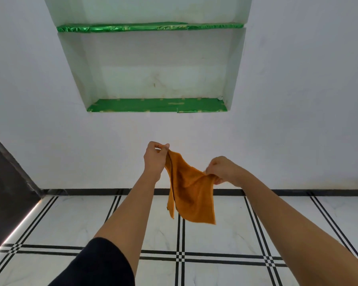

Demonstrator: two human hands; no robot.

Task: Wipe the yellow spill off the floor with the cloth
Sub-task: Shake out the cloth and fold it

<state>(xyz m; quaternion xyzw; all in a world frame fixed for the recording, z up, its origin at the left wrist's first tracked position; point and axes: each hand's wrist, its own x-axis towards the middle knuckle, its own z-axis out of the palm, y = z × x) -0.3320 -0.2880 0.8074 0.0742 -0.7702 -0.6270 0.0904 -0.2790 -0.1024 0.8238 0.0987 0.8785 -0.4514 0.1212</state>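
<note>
Two bare hands hold one orange cloth (189, 190) up in the air in front of a white wall (298, 100), well above the floor (70, 219). Left hand (155, 156) sits higher, fingers (163, 146) pinched tight on the cloth's top corner, thumb and fingertips closed together on the fabric. Right hand (221, 170) is lower and to the right, fingers curled closed around a bunched edge of the cloth at its right side. Cloth hangs loose between and below both hands, folded on itself, a dark seam running down its left edge, bottom corners dangling free, touching nothing else. Both forearms reach forward from the bottom of the view; a black sleeve (99, 265) covers the left upper arm. Floor is white marble-look tile with black double-line stripes crossing in a grid; a black skirting strip (298, 191) runs along the wall base. No yellow spill can be made out on the visible floor tiles. A recessed wall niche (153, 69) above the hands has two shelves lined with shiny green foil (157, 105). Dark panel (6, 174) at far left edge.
</note>
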